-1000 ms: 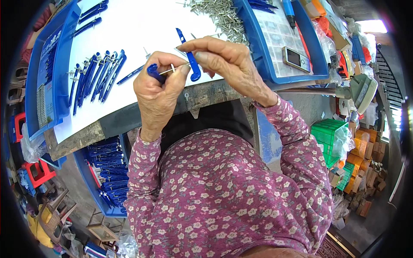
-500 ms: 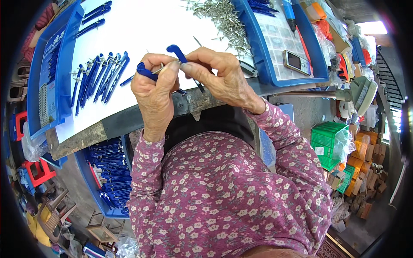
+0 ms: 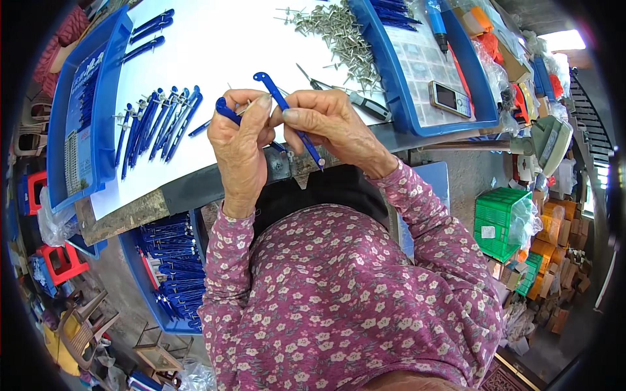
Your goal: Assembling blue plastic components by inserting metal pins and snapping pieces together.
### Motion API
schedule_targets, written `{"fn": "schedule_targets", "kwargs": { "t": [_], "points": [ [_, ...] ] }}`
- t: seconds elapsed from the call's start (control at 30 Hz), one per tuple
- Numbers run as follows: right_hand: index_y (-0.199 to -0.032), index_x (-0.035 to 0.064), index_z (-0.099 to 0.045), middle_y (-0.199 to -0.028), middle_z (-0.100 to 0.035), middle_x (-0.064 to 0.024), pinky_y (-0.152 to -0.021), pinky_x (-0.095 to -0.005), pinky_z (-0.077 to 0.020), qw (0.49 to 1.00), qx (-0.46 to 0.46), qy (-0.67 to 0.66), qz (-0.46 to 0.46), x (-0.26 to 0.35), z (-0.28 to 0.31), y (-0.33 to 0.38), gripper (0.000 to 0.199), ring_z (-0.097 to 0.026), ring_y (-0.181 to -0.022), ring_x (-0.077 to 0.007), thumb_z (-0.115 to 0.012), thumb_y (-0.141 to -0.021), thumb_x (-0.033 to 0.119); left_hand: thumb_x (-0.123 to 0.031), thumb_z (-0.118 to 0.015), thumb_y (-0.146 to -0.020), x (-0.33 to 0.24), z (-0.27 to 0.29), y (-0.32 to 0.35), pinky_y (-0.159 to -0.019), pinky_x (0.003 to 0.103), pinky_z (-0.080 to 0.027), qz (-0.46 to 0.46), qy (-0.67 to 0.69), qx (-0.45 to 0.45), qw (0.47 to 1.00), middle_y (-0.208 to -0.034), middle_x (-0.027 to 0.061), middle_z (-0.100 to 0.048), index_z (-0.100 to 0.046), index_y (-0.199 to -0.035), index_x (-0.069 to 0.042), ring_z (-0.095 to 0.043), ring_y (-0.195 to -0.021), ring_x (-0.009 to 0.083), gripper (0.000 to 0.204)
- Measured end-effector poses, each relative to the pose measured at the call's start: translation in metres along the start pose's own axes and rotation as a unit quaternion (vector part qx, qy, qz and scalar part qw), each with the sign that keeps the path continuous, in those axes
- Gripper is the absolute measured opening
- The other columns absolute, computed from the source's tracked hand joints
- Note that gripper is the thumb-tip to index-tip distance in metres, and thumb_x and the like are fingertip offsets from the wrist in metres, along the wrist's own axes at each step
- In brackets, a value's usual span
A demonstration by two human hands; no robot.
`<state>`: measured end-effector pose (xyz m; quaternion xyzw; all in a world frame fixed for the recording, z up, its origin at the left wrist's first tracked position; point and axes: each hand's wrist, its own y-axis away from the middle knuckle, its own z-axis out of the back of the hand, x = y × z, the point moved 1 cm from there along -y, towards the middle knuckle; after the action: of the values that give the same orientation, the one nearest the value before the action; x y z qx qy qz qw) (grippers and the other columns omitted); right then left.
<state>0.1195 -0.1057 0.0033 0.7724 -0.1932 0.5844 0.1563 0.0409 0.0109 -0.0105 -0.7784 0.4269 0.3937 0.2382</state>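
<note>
Above the table's near edge my two hands are close together, both closed. My left hand [image 3: 240, 150] grips a blue strip [image 3: 225, 107] whose rounded end sticks out past the fingers; its other end is mostly hidden. Pinched between thumb and fingers of my right hand [image 3: 329, 124] is a long, slim blue strip [image 3: 305, 140] with a rounded, holed top end and a small light fitting at its lower tip. Left of them on white paper lie several blue strips [image 3: 171, 120] with metal pins through their ends. Beyond my right hand spreads a pile of T-shaped metal pins [image 3: 345, 49].
Blue trays stand at the left [image 3: 103, 146] and right [image 3: 407, 120]; the right one holds a phone [image 3: 450, 99] and a blue-handled tool [image 3: 435, 19]. A dark-handled tool [image 3: 370, 105] lies near my right hand. Below the table sits a bin of blue strips [image 3: 176, 274].
The right-hand strip has turned so its length shows, its lower end now pointing down and right. My hands have shifted slightly right in the picture, as has the table.
</note>
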Motion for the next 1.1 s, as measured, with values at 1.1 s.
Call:
{"fn": "schedule_targets", "kwargs": {
  "t": [1.1],
  "points": [
    [-0.099, -0.0033, -0.057, -0.058, -0.051, -0.0008, -0.04, -0.0148, -0.031, 0.996, -0.073, 0.047, -0.033, 0.014, 0.001, 0.022, 0.031, -0.046, -0.048, -0.004, -0.055, -0.086, 0.024, -0.017, -0.05, -0.089, -0.004, -0.008, 0.008, -0.051, 0.02, -0.029, -0.128, -0.316, 0.084, 0.936, -0.066, -0.0018, -0.045, -0.054, -0.096, -0.003, -0.036, -0.058, 0.0057, 0.016]
  ]
}}
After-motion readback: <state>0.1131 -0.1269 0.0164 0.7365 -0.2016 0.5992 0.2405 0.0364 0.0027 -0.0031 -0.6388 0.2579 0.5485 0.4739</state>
